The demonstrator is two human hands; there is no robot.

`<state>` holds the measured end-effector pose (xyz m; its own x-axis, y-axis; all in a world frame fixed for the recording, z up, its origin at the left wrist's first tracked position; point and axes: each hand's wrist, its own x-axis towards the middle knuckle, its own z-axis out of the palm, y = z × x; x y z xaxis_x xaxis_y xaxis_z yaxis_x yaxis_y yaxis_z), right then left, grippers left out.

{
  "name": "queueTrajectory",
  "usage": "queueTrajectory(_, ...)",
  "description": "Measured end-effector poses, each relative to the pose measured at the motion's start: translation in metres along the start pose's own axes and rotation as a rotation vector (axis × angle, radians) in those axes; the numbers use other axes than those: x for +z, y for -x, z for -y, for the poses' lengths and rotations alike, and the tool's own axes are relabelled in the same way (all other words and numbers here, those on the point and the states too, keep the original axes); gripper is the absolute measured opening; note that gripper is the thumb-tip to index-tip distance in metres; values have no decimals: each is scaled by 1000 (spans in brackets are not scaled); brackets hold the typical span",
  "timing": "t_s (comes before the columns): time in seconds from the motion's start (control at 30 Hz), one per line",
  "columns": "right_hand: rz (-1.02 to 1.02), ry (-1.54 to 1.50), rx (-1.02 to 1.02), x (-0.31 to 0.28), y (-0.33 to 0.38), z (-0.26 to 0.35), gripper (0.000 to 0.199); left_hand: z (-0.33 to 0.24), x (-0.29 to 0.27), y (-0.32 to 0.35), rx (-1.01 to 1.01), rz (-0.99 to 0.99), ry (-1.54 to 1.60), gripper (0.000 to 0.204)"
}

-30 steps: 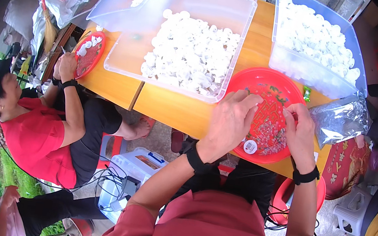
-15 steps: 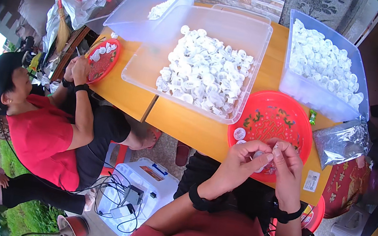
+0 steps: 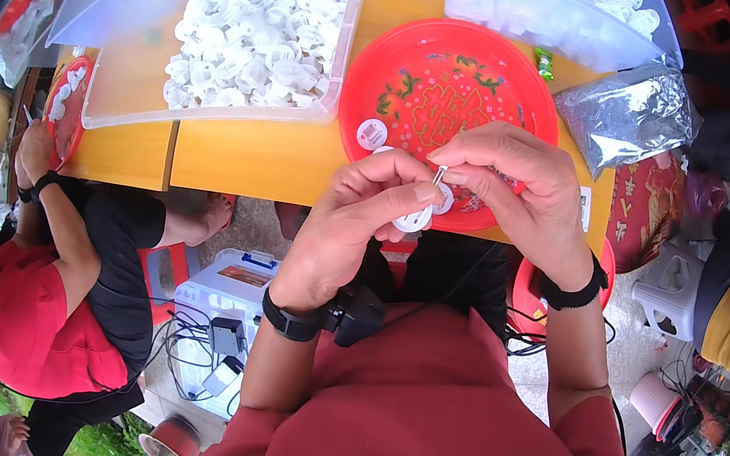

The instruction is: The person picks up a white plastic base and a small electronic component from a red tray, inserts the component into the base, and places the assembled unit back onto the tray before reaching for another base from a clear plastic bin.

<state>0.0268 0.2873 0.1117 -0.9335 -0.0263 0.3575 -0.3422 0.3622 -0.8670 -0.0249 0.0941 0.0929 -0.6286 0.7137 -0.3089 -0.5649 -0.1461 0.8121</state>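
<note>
The left hand point(image 3: 353, 218), nearly closed, pinches a white plastic disc point(image 3: 411, 221) just below the right hand point(image 3: 524, 190), whose fingertips pinch a slim pin point(image 3: 439, 176). The disc seems light, stiff, slippery; grip its rim.

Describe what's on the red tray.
On the red tray: a white disc toward the left, small clear bits by the right hand. That hand and the left hand cover some of it; anything beneath is hidden.

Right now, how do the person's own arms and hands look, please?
The left hand and right hand are bare, without gloves. A black band circles each wrist. The short sleeves are dark red. A small black block shows beside the left band.
</note>
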Motion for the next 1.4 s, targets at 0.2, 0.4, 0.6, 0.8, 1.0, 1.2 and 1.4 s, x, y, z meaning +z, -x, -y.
queueTrajectory(0.2, 12, -9, 100, 5, 9, 2, 11, 2, 1, 3, 21, -77, 69, 12)
queueTrajectory(0.4, -237, -117, 274, 25, 20, 6, 6, 6, 19, 4, 310, -277, -210, 10)
queueTrajectory(0.6, -214, -83, 268, 27, 26, 6, 6, 12, 18, 3, 376, -260, -333, 8)
queueTrajectory(0.8, -228, 296, -64, 19, 29, 3, 12, 7, 13, 8, 163, -179, -60, 8)
queueTrajectory(1.0, -271, 399, -146, 20, 31, 4, 15, 6, 13, 9, 101, -133, -18, 14)
queueTrajectory(1.2, -430, 290, 19, 27, 37, 10, 13, 11, 21, 8, 291, -135, -92, 31)
queueTrajectory(1.4, -447, 319, 33, 28, 39, 14, 12, 8, 19, 7, 255, -140, -78, 38)
